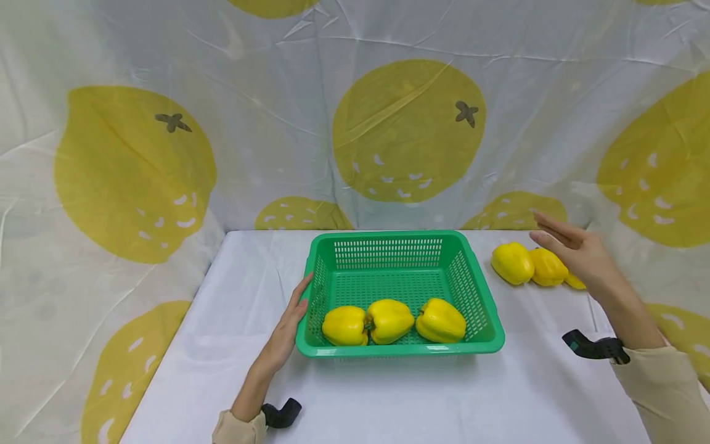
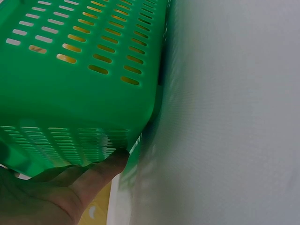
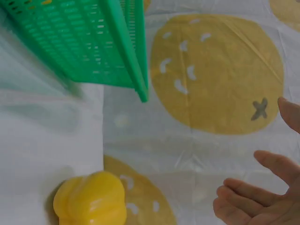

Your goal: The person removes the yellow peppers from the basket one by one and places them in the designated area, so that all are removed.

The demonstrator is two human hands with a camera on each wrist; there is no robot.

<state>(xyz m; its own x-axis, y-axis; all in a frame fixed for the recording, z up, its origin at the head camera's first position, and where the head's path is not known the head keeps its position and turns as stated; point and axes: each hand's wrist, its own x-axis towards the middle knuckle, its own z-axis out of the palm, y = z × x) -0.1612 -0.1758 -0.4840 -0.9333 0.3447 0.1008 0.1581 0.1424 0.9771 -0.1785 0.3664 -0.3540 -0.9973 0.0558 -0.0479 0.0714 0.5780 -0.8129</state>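
While a pale hanging cloth (image 1: pixel 266 111) printed with large yellow lemons enclosed the back and both sides, a white-covered table (image 1: pixel 388 394) stood in front of it. On this surface sat a green basket (image 1: pixel 399 350), its walls and floor pierced with slots. Beige sleeves (image 1: pixel 665 385) covered the forearms. The left hand (image 1: pixel 281 336) lay against the outside of the basket's left wall, its fingers stretched out and touching the plastic, the thumb set apart; how closely the other fingers lay together could not be told. The right hand (image 1: pixel 588 256) was raised near the table's far right side, fingers extended and thumb parted from them. Three yellow peppers rested inside the basket along its near wall: the left pepper (image 1: pixel 341 325) and middle pepper (image 1: pixel 391 320) touching, the right pepper (image 1: pixel 442 320) near them. Outside, to the basket's right, an outer pepper (image 1: pixel 513 263) and a second outer pepper (image 1: pixel 548 267) lay touching. Each wrist bore a black device (image 1: pixel 283 413). Beside the second outer pepper showed a yellow sliver (image 1: pixel 575 282), partly hidden by the right hand.
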